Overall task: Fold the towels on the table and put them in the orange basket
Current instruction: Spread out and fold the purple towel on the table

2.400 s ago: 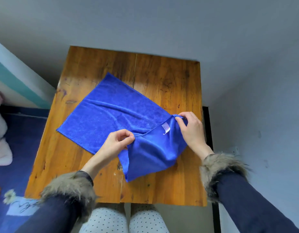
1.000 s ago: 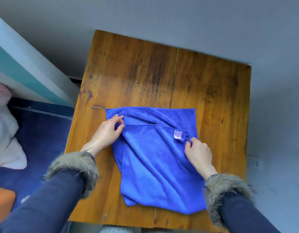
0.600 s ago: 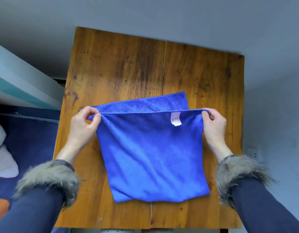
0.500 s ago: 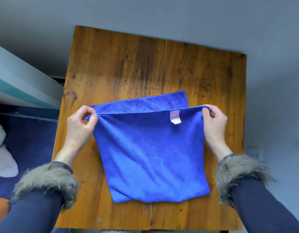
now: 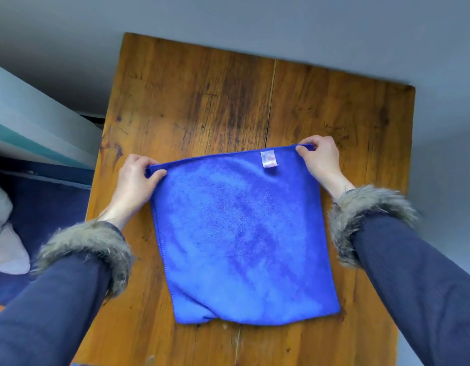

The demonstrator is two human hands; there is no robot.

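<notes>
A plush blue towel [image 5: 244,239], folded roughly square, is spread on the worn wooden table [image 5: 202,101]. Its far corners are pinched by the left hand [image 5: 137,178] at 10 o'clock and the right hand [image 5: 319,159] at 1 o'clock. The print on the white label [image 5: 268,159] cannot be read.

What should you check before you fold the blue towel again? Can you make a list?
1. Left hand pinches the far left corner of the blue towel: ok.
2. Right hand pinches the far right corner: ok.
3. Far edges line up, no layer peeking out: ok.
4. Near left corner lies neat: not ok, a bit of fabric bunches there.
5. Bare wooden table beyond the towel for folding: ok.
6. Orange basket within reach: cannot tell, only an orange sliver shows at the left edge.
</notes>
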